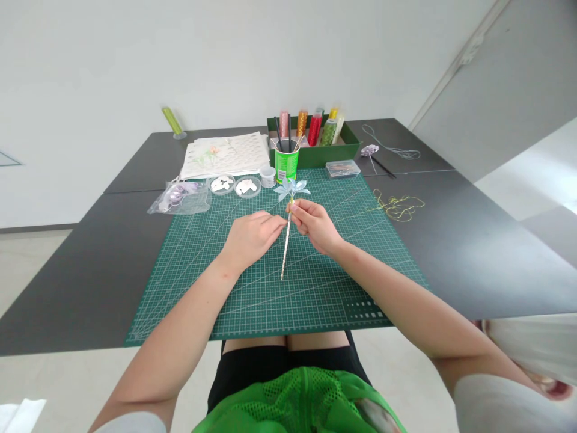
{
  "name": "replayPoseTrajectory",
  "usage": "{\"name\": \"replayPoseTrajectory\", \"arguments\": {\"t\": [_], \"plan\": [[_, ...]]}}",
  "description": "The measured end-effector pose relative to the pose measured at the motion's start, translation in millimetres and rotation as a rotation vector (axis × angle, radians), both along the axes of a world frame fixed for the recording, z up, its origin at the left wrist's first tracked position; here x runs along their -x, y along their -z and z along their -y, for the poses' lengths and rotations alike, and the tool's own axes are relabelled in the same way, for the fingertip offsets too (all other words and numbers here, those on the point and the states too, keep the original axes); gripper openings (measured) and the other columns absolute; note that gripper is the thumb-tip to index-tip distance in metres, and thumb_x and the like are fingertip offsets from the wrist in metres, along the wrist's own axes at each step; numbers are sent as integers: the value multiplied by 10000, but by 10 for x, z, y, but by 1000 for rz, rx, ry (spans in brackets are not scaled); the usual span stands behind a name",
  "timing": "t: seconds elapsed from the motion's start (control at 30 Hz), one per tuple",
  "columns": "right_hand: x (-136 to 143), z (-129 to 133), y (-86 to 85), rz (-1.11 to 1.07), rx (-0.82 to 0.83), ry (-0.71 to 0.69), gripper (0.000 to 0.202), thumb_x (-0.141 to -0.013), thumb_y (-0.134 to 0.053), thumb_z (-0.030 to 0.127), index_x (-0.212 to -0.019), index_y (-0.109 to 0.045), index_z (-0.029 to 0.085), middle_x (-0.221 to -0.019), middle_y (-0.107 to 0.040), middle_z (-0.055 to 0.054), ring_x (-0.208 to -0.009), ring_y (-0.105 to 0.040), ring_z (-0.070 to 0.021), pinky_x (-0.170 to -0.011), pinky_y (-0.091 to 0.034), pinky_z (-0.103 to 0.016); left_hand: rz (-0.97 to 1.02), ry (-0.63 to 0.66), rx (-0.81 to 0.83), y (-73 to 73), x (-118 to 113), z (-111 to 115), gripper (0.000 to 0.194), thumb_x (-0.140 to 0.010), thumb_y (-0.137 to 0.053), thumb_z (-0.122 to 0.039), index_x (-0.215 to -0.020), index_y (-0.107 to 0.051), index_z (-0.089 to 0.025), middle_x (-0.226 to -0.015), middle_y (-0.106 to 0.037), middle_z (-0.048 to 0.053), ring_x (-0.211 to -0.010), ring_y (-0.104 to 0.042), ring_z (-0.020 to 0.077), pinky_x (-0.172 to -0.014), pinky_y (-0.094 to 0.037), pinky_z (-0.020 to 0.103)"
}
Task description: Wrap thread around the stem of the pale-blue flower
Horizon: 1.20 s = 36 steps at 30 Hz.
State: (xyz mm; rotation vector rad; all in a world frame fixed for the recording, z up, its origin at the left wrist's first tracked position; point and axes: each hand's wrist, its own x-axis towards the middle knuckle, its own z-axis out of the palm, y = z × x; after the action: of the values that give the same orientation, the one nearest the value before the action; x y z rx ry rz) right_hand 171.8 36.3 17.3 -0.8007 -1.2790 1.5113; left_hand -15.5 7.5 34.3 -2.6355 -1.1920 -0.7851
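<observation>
A pale blue artificial flower (292,189) stands upright over the cutting mat, its petals spread at the top. Its long, thin stem (285,255), wrapped in something pale and shiny, slants down toward me. Just below the petals, my right hand (317,226) pinches the stem between thumb and fingers. My left hand (255,237) is closed, its fingertips pressed together right against the stem, a little under the right fingers. What those left fingertips pinch is too small to make out.
On the green cutting mat (252,300) stand a green can (286,163) with tools, dishes (247,187) of white pieces and a clear case (343,169). Behind are a box (324,157) of thread spools and paper sheets (225,155). Loose yellow-green thread (399,207) lies right, a plastic bag (180,197) left.
</observation>
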Motion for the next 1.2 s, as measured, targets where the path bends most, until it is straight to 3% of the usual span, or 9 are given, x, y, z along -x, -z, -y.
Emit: {"name": "replayPoseTrajectory", "arguments": {"t": [0.13, 0.57, 0.67, 0.73, 0.83, 0.9, 0.97, 1.03, 1.2], "plan": [[-11, 16, -40, 29, -42, 13, 321, -868, -696, 497, -850, -601, 192, -571, -419, 87, -463, -252, -51, -435, -165, -236, 29, -31, 9, -12, -10, 13, 236, -1040, -526, -266, -930, -729, -218, -835, -777, 28, -812, -715, 194, -647, -476, 277], [2, 23, -8, 62, -54, -34, 322, -861, -691, 484, -798, -587, 186, -555, -401, 89, -487, -271, -56, -458, -188, -238, -98, 106, 17, -69, 3, 34, 259, -1040, -488, -207, -921, -718, -205, -884, -778, 43, -850, -711, 210, -675, -494, 305], [-7, 18, -24, 12, -4, -33, 307, -862, -692, 479, -838, -593, 189, -563, -393, 96, -475, -238, -53, -445, -173, -237, 65, 24, 124, -46, -45, 49, 214, -1028, -534, -257, -939, -725, -217, -870, -775, 41, -841, -722, 204, -699, -525, 299], [-15, 23, -55, -39, 9, -27, 299, -875, -686, 478, -861, -590, 194, -568, -377, 101, -467, -218, -52, -438, -168, -238, 337, -52, 278, -8, -98, 45, 138, -997, -592, -273, -979, -722, -231, -910, -788, 29, -844, -741, 190, -761, -562, 306], [-20, 38, -98, -75, -4, -6, 300, -901, -674, 486, -876, -578, 203, -577, -358, 103, -459, -212, -52, -433, -173, -240, 814, -35, 686, 54, -172, 14, 260, -912, -702, -292, -1159, -685, -212, -922, -805, 45, -842, -771, 196, -802, -615, 330], [-11, 45, -102, -82, -26, 50, 302, -910, -668, 493, -878, -570, 209, -587, -362, 101, -454, -219, -51, -427, -179, -239, 986, -33, 953, 81, -207, -5, 241, -953, -628, -301, -1151, -695, -183, -925, -811, 77, -848, -782, 207, -811, -633, 350], [9, 45, -82, -87, -42, 130, 303, -910, -666, 495, -875, -566, 211, -598, -392, 95, -451, -226, -48, -419, -180, -238, 1084, -38, 1097, 92, -230, -7, 266, -994, -540, -311, -1126, -718, -164, -951, -814, 104, -872, -786, 215, -831, -639, 362], [34, 43, -47, -78, -43, 196, 306, -906, -667, 494, -865, -564, 209, -607, -444, 85, -449, -241, -44, -413, -186, -234, 1116, -25, 1092, 95, -248, 8, 308, -1002, -511, -321, -1129, -734, -151, -986, -813, 117, -897, -785, 221, -844, -637, 364], [86, 56, 8, -49, -55, 228, 317, -904, -673, 498, -864, -563, 204, -610, -536, 67, -432, -296, -39, -417, -214, -233, 986, -20, 832, 110, -262, 41, 333, -963, -594, -370, -1165, -748, -155, -972, -811, 90, -773, -757, 186, -731, -623, 313]]}}
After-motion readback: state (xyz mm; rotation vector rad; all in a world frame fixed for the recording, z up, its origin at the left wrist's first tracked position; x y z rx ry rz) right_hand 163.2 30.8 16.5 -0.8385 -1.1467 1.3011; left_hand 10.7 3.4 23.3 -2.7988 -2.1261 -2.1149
